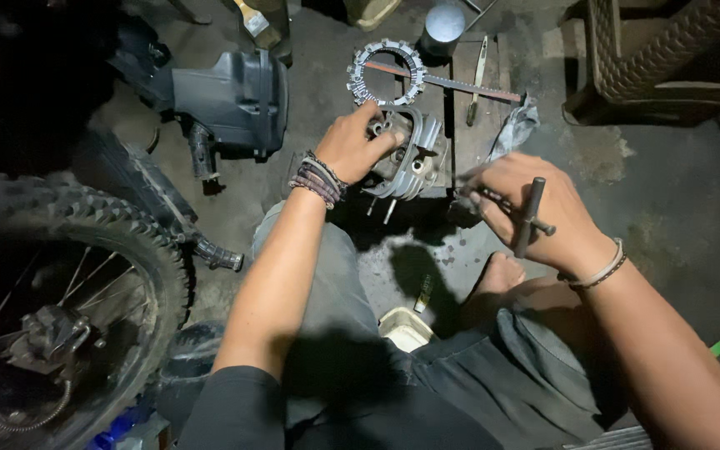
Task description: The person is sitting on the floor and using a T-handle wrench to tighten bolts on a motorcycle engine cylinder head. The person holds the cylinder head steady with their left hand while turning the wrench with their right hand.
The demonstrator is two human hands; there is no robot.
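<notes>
Wrench (532, 215) gripped in your right hand (535, 212), left hand (352, 146) clamping cylinder head (414, 158); seat tool squarely next.

You're on a stained concrete floor (660, 192). Dead ahead a dark wood board (468, 100) lies flat on it; cylinder head (410, 158) sits on the board w/ a toothed clutch ring (387, 72), hacksaw blade (460, 83) & flat file (477, 79) beyond. Grey rag (512, 129) at board's right edge. Black plastic airbox (231, 104) left of it, knobby tyre (85, 225) nearer left, woven stool (668, 58) far right. Small cream tub (406, 327) by your knees.
</notes>
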